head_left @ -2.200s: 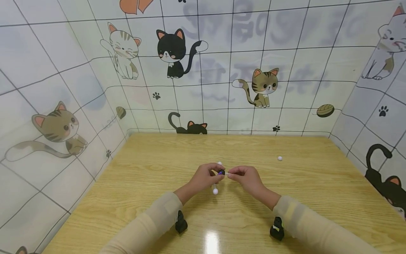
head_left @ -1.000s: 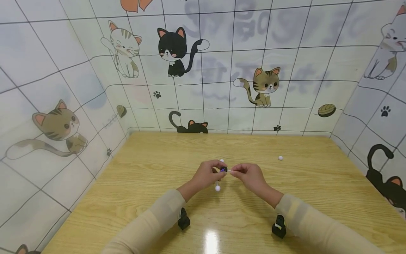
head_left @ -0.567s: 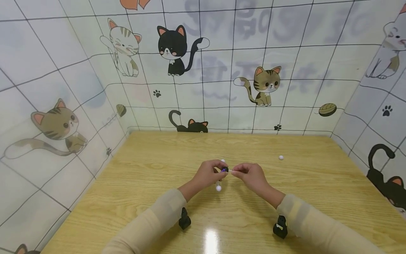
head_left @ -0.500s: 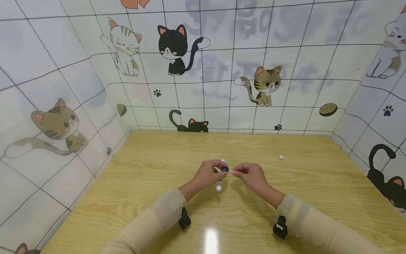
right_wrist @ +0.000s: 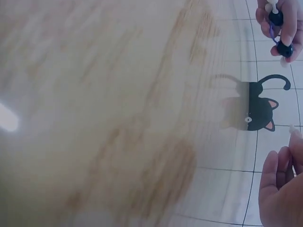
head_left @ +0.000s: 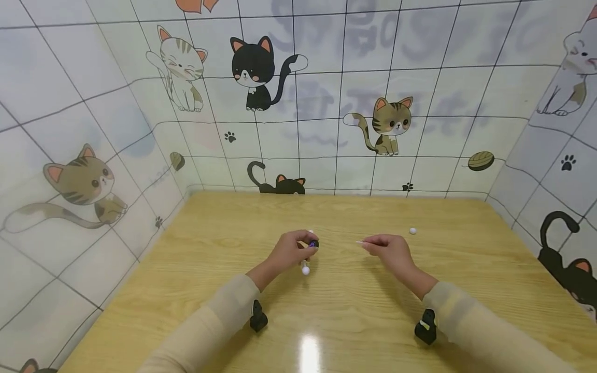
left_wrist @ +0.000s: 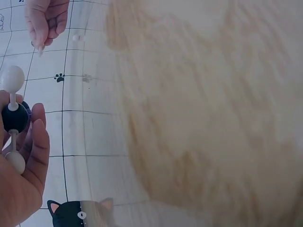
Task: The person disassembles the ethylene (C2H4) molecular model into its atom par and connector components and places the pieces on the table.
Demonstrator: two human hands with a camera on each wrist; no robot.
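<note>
My left hand (head_left: 288,252) grips a ball-and-stick molecular model between thumb and fingers. In the right wrist view it shows two black balls (right_wrist: 284,48) joined by a purple link (right_wrist: 271,32). A white ball (head_left: 306,270) on a short white stem hangs below that hand, and another pokes out behind the fingers. The left wrist view shows a black ball (left_wrist: 14,118) with white balls (left_wrist: 13,78) on stems above and below. To the right, my right hand (head_left: 393,255) pinches a thin white stick (head_left: 358,242), its tip pointing left, apart from the model.
A loose white ball (head_left: 412,231) lies on the wooden table (head_left: 224,228), beyond the right hand. Cat-patterned walls (head_left: 322,103) close off the back and both sides. Black wrist cameras (head_left: 258,317) hang under both sleeves.
The hands have drawn apart: the left moved left with the model, the right moved right with the stick. Earlier the stick spanned from the black ball to the right fingers.
</note>
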